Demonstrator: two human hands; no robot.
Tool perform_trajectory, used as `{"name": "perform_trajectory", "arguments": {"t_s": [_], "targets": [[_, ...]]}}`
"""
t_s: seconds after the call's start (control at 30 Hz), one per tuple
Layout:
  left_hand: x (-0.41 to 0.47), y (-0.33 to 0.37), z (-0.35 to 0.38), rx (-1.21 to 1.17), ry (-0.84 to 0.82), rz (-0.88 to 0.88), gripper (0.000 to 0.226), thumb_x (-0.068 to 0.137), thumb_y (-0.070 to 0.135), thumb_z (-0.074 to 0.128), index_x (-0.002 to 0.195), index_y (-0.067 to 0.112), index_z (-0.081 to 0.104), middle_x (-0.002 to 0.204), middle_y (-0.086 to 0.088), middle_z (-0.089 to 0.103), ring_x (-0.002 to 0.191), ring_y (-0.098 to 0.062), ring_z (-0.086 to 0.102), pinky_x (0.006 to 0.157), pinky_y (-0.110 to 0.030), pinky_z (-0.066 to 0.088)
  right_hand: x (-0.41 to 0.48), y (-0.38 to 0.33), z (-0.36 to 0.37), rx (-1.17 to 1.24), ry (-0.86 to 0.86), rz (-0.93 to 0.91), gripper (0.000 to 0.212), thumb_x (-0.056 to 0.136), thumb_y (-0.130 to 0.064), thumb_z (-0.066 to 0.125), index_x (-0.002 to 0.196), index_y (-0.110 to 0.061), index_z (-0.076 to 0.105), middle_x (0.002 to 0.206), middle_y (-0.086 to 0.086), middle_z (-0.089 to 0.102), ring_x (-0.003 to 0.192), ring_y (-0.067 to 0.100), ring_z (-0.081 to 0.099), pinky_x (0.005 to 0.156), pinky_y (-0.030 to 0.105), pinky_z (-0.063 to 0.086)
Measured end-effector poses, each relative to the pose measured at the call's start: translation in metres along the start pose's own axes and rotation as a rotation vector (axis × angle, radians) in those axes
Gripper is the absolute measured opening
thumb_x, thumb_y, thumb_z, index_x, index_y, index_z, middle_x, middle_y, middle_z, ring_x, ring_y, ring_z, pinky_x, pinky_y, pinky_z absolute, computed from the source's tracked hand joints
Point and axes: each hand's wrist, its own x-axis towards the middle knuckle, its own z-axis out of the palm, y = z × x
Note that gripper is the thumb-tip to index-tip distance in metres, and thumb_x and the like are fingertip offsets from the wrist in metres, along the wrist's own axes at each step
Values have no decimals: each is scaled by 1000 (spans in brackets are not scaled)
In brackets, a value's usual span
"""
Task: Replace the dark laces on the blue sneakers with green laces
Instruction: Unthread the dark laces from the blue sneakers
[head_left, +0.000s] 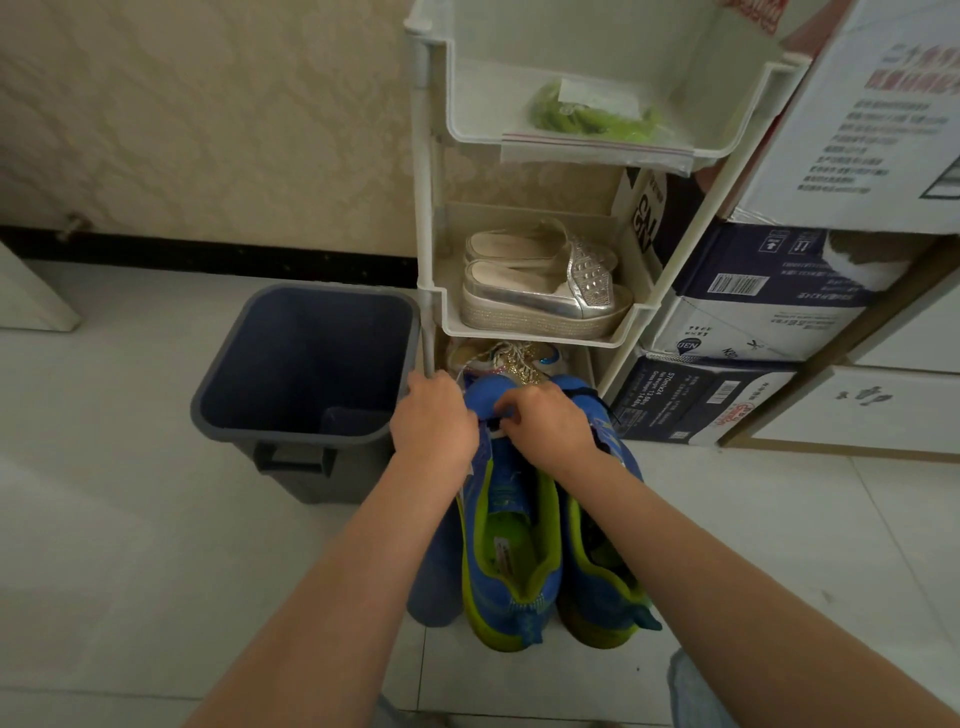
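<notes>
You are reaching both arms down to the pair of blue sneakers standing side by side on the pale tiled floor in the lower centre of the frame, heels toward you and toes toward the shelf. Your left hand is gripping the front of the left sneaker from its outer side, fingers curled over the edge of the upper. Your right hand is sitting on the same shoe's front just beside it, fingers bent and pressed together onto the blue fabric; what exactly they are pinching is hidden under the knuckles. The right sneaker is touching its partner, and dark material is showing along its opening just past your right wrist.

The green laces are lying in a clear zip bag in the top tray of the white shelf unit, in the upper centre of the frame, well apart from your hands. A pair of silver platform shoes is sitting on the tray below, and a glittery shoe is showing on the lowest level just past your fingers. A dark bin is standing just left of the shelf unit, near your left hand. Stacked cardboard boxes are filling the right side of the frame.
</notes>
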Motion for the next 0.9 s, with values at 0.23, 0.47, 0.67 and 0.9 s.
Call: {"name": "perform_trajectory", "arguments": {"t_s": [0.23, 0.47, 0.67, 0.9], "targets": [[1, 1, -2, 72, -92, 40, 41, 89, 43, 56, 114, 9, 60, 115, -11, 62, 108, -29, 56, 83, -38, 46, 2, 2, 5, -60, 51, -41, 20, 90, -14, 56, 107, -17, 67, 118, 7, 57, 119, 26, 43, 94, 34, 39], [-6, -1, 3, -125, -565, -126, 46, 86, 35, 65, 108, -4, 55, 97, -19, 66, 85, -32, 69, 81, -42, 58, 9, -2, 13, -185, -49, -34, 22, 95, -19, 51, 115, -11, 57, 128, 12, 48, 123, 29, 34, 98, 37, 33], [-5, -2, 4, -163, -585, -125, 33, 91, 18, 59, 114, -5, 52, 113, -23, 63, 98, -34, 66, 88, -43, 55, 13, 7, 4, 274, 21, 154, 17, 99, -13, 45, 108, -4, 55, 112, 10, 52, 116, 30, 38, 94, 35, 30], [-6, -2, 2, -200, -609, -165, 27, 93, 17, 57, 110, -3, 50, 113, -23, 63, 96, -35, 68, 86, -43, 55, 12, 20, -13, 252, 294, 183, 17, 97, -11, 48, 108, -3, 57, 118, 12, 57, 111, 30, 38, 93, 32, 26]]}}
